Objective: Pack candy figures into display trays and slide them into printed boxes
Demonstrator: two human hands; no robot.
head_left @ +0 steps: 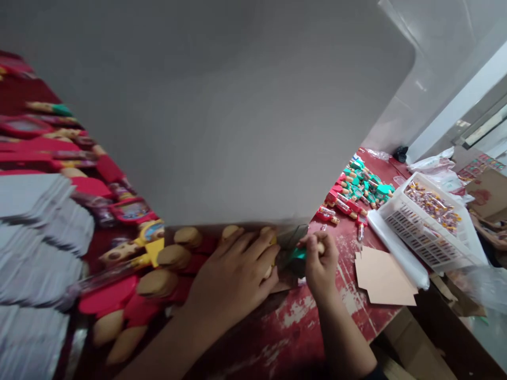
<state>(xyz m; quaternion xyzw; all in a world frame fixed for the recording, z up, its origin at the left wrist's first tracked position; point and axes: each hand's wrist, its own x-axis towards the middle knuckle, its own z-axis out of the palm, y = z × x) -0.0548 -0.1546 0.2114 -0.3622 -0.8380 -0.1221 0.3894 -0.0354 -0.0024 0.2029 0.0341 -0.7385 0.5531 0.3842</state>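
Observation:
A box [277, 289] with a tall grey raised lid [245, 121] stands before me. Inside it lies a row of red toys with tan rounded ends [174, 257]. My left hand [233, 269] rests on these toys, fingers stretched over them; something yellow shows under its fingertips. At the box's right end, my right hand [321, 264] pinches the tan end of a green toy [299, 254]. The green part reaches into the box, and its far end is in shadow. The fingers partly cover the tan end.
Stacked white cards [35, 253] and a pile of red toys [35, 150] lie at left. More green toys [366, 182] are at the back right, near a white basket [415, 229] of small wrapped pieces, a plastic roll [400, 250] and flat cardboard [384, 277]. The red table [301, 316] is worn.

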